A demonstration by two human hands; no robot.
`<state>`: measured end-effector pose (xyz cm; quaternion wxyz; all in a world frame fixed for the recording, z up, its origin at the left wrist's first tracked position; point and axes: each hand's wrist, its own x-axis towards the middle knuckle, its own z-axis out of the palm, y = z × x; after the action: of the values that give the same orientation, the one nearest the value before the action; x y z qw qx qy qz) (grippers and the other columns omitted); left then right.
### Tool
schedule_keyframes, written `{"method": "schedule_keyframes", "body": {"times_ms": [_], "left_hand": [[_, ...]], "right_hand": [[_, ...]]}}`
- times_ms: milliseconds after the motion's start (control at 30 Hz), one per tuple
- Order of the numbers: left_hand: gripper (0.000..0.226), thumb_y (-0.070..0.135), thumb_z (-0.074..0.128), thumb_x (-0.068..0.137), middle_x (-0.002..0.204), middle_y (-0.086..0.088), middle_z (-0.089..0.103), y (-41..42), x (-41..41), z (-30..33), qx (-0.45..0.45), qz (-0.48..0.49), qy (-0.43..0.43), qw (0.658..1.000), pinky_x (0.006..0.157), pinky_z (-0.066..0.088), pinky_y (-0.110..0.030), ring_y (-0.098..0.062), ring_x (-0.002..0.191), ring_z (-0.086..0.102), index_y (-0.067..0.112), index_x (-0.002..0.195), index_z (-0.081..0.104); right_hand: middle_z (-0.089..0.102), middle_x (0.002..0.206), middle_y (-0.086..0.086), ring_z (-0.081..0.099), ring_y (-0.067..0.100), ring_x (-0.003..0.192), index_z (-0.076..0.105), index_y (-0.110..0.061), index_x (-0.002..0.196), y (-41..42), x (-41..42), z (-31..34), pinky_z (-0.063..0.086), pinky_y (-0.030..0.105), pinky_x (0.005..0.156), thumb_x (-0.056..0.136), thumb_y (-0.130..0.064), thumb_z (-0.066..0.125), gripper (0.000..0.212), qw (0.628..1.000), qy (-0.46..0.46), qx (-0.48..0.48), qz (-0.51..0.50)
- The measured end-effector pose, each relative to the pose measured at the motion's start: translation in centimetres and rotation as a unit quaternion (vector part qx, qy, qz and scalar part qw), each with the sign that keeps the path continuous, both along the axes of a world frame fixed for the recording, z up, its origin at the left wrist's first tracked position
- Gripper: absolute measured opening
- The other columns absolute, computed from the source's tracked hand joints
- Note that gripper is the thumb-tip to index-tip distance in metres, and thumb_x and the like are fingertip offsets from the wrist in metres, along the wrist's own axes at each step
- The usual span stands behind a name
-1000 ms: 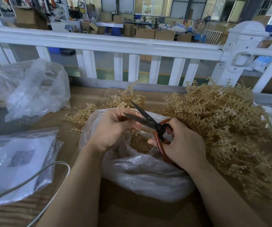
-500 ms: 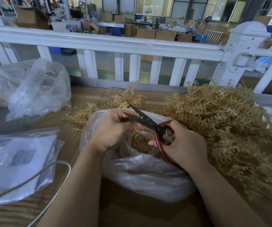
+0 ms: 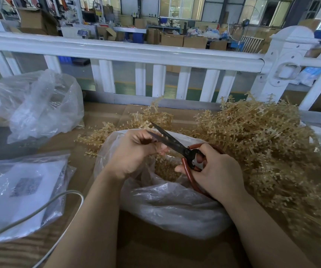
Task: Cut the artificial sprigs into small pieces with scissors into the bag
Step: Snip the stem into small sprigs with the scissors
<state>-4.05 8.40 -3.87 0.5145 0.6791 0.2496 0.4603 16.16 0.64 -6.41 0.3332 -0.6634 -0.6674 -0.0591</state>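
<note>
Over the bag: both hands are working above the open mouth of a clear plastic bag (image 3: pixel 167 206) that is sitting on a brown cardboard surface (image 3: pixel 101 117).
Hidden: whatever the left hand (image 3: pixel 134 151) is pinching is covered by its own curled fingers, so I cannot tell whether a sprig is in there; the lower red handle of the scissors (image 3: pixel 177 147) is disappearing under the right palm.
Hard to make out: the small tan bits inside the bag are showing only through the gap between the two hands, too fine to tell apart.
Right hand (image 3: pixel 215 173): it is gripping the scissors' red handles, fingers curled through and round the loops, thumb lying on the near handle.
Left hand: its fingers are curled tight, fingertips pressing together just under the dark blades and touching the lower one.
Scissors: the blades are standing slightly parted, pointing up and to the left over the bag.
Sprigs: a big tan pile (image 3: pixel 262 151) is lying just right of the bag and behind it, running out of view at the right edge.
Left side: two more clear bags (image 3: pixel 36 105) are lying well apart from the hands, and a white cable (image 3: pixel 45 207) is crossing the nearer one.
Behind: a white railing (image 3: pixel 136 53) is running across.
</note>
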Motion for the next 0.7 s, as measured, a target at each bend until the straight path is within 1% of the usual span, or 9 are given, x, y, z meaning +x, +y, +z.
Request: {"method": "schedule_keyframes", "body": {"times_ms": [67,133,200,300,333,400,467,633,700], "left_hand": [[0.014,-0.009,0.065,0.083,0.086,-0.029,0.069,0.06,-0.03,-0.01,-0.004,-0.001,0.002,1.0,0.072,0.056,-0.031,-0.027,0.074,0.064,0.001,0.09,0.072],[0.015,-0.01,0.065,0.083,0.085,-0.028,0.069,0.08,0.03,-0.02,-0.005,0.0,0.002,1.0,0.072,0.055,-0.031,-0.027,0.074,0.063,0.001,0.09,0.072],[0.014,-0.012,0.064,0.083,0.082,-0.031,0.067,0.01,0.16,-0.03,0.001,-0.004,0.006,1.0,0.071,0.054,-0.029,-0.028,0.074,0.062,-0.002,0.09,0.071],[0.009,-0.014,0.064,0.083,0.076,-0.029,0.065,-0.08,0.36,-0.06,0.006,-0.001,0.021,1.0,0.069,0.052,-0.02,-0.021,0.071,0.063,-0.009,0.088,0.07],[0.008,-0.015,0.065,0.082,0.075,-0.025,0.068,-0.04,0.42,-0.09,0.004,0.003,0.029,1.0,0.067,0.051,-0.018,-0.017,0.069,0.064,-0.01,0.087,0.07],[0.009,-0.016,0.066,0.081,0.07,-0.009,0.071,0.0,0.47,-0.19,-0.001,0.003,0.037,0.999,0.062,0.05,-0.014,-0.008,0.065,0.066,-0.01,0.086,0.071],[0.008,-0.016,0.067,0.08,0.068,-0.003,0.071,0.04,0.45,-0.3,-0.009,0.0,0.034,0.999,0.059,0.05,-0.014,-0.006,0.063,0.065,-0.01,0.085,0.071],[0.008,-0.014,0.067,0.081,0.074,-0.021,0.067,0.16,0.33,-0.37,-0.011,-0.005,0.026,1.0,0.067,0.053,-0.02,-0.017,0.068,0.064,-0.007,0.082,0.07],[0.006,-0.014,0.066,0.082,0.076,-0.022,0.066,0.19,0.39,-0.38,-0.016,-0.014,0.024,0.999,0.068,0.053,-0.021,-0.019,0.069,0.064,-0.009,0.084,0.069]], "right_hand": [[0.06,0.071,-0.019,0.05,-0.002,0.06,0.065,-0.031,0.099,-0.03,0.01,0.06,0.035,0.01,0.053,0.068,-0.093,0.042,0.073,1.0,0.003,-0.001,0.003],[0.061,0.074,-0.019,0.049,-0.002,0.061,0.063,-0.033,0.1,0.04,0.0,0.06,0.033,0.009,0.053,0.066,-0.095,0.04,0.074,1.0,-0.008,-0.008,-0.005],[0.06,0.079,-0.021,0.048,-0.002,0.066,0.059,-0.037,0.102,0.21,0.01,0.05,0.036,0.015,0.053,0.063,-0.099,0.036,0.077,0.999,-0.025,-0.019,-0.024],[0.057,0.083,-0.023,0.051,0.0,0.069,0.057,-0.038,0.102,0.34,0.01,-0.01,0.043,0.022,0.055,0.062,-0.101,0.033,0.079,0.998,-0.037,-0.022,-0.037],[0.058,0.084,-0.022,0.054,0.001,0.07,0.057,-0.037,0.102,0.34,0.0,0.02,0.045,0.023,0.056,0.062,-0.101,0.033,0.079,0.998,-0.039,-0.022,-0.037],[0.06,0.084,-0.021,0.059,0.003,0.072,0.058,-0.037,0.101,0.32,0.0,0.08,0.049,0.025,0.057,0.061,-0.101,0.032,0.08,0.998,-0.042,-0.023,-0.034],[0.059,0.082,-0.021,0.056,0.002,0.071,0.059,-0.036,0.1,0.29,0.02,0.15,0.049,0.025,0.056,0.062,-0.101,0.033,0.08,0.998,-0.043,-0.023,-0.03],[0.056,0.076,-0.022,0.047,-0.003,0.066,0.064,-0.035,0.097,0.06,-0.02,0.26,0.031,0.01,0.052,0.065,-0.095,0.042,0.072,0.999,-0.036,-0.005,-0.022],[0.057,0.075,-0.021,0.048,-0.002,0.064,0.065,-0.033,0.096,0.06,-0.02,0.24,0.03,0.01,0.052,0.065,-0.095,0.042,0.072,0.999,-0.034,-0.004,-0.02]]}}
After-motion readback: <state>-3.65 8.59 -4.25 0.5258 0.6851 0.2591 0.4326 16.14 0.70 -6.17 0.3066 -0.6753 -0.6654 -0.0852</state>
